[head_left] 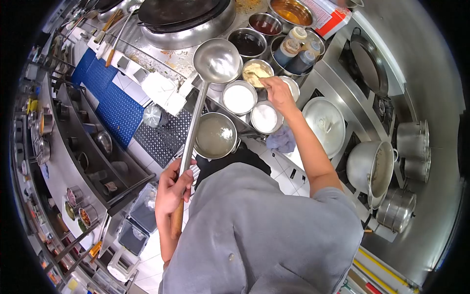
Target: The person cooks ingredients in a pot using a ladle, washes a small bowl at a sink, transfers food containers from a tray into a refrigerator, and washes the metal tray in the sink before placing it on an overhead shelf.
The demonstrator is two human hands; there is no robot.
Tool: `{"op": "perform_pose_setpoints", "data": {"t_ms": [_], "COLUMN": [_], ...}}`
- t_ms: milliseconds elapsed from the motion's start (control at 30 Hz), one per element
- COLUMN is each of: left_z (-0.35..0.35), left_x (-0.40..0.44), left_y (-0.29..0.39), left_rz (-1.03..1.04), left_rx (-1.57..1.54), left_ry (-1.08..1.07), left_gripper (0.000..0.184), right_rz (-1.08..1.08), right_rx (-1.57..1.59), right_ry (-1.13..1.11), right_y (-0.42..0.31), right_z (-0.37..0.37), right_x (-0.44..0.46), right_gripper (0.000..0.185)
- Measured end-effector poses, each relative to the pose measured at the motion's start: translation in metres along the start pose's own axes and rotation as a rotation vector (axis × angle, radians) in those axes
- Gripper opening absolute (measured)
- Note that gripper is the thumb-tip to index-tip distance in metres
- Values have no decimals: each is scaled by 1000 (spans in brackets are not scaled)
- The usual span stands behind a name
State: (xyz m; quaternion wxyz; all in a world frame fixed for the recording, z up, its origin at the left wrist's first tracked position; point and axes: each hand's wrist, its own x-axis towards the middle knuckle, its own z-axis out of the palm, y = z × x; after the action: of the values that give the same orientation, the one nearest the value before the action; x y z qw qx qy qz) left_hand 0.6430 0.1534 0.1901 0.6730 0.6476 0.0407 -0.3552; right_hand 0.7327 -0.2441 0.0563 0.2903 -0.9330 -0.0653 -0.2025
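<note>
My left hand point(175, 188) is closed around the handle of a large metal ladle point(218, 59). The ladle's wooden grip end points down toward my body, and its round bowl is held up near the sauce pots. My right hand point(280, 93) is closed at the rim of a metal pot of pale yellow paste point(255, 72). A small spoon point(252, 74) shows partly in the paste, its handle mostly hidden by my fingers. Just below are two pots of white granules, one on the left point(239, 98) and one on the right point(266, 117). Another pot point(290, 88) is partly behind my right hand.
A wok point(181, 19) sits on the range. Dark sauce point(247, 44), squeeze bottles point(298, 51) and orange liquid point(292, 12) are at the back. A pot of cloudy liquid point(215, 136) stands before me. On the right are a white basin point(324, 126) and a large pot point(367, 166).
</note>
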Motion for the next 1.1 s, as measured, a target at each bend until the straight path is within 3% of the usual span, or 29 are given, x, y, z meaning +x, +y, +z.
{"op": "perform_pose_setpoints", "data": {"t_ms": [133,200,267,400,533,600,700,800,1000,1100], "left_z": [4,5,6,7,4,6,4,5,11,18], "left_x": [-2,-2,-3,-4,-2,-1,1,1,7,11], "left_y": [0,-1,-1,-3,-7,-11,-6,-9,-4,1], "left_rz": [2,1,-2,11,15,2,15,5,4,13], "left_rx": [16,-4,-2,11,-19,10,34,15,29,61], "left_ry": [7,-2,2,-8,-29,-19,-3,-23,-24,1], "left_gripper": [28,28,28,29,30,30,30,30,28,25], "right_rz": [108,114,177,126,210,453,350,358,871,876], "right_rx": [8,15,-54,-104,-25,130,67,39,552,667], "right_ry": [-93,-62,175,45,238,108,118,266,248,331], "right_y": [6,5,-3,21,1,36,38,40,56,56], "right_z": [13,2,-12,10,-5,25,16,6,33,23], "right_x": [-12,-10,-6,-18,-6,-18,-17,-17,-12,-17], "right_gripper": [18,18,18,20,21,22,24,25,28,28]}}
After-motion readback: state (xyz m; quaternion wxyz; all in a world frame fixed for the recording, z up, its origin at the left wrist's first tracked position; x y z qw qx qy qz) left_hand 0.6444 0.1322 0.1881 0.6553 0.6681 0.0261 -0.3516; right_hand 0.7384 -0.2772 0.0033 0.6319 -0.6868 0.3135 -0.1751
